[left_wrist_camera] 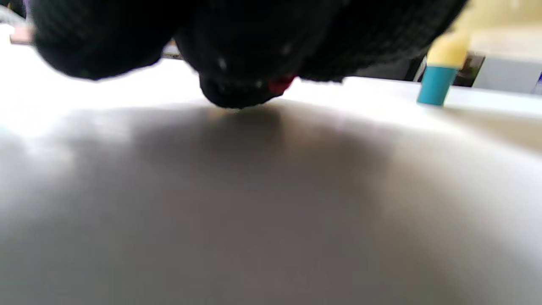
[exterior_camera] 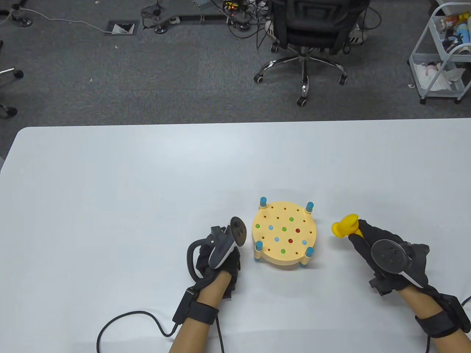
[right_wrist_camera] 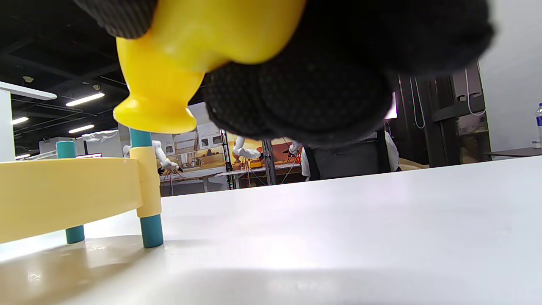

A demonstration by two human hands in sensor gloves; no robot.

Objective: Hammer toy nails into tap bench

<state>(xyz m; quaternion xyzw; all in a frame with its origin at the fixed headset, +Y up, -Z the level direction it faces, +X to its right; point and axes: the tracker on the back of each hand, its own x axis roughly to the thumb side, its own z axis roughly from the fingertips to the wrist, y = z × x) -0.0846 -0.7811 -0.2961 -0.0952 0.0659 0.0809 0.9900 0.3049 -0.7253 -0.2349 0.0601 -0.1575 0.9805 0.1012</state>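
The right hand is gripping a yellow toy hammer, its fingers curled round the handle, with the hammer head sticking out toward the tap bench and hanging clear of the tabletop. The left hand is resting on the tabletop just beside the bench's left edge, fingers curled under; a small red thing is peeking out at its fingertips in the left wrist view, too blurred to identify, so I cannot tell whether the hand is holding anything. The round, pale yellow bench is standing between the two hands on four teal-tipped legs. Nine coloured nails are sitting in its top: four green, three blue, two red.
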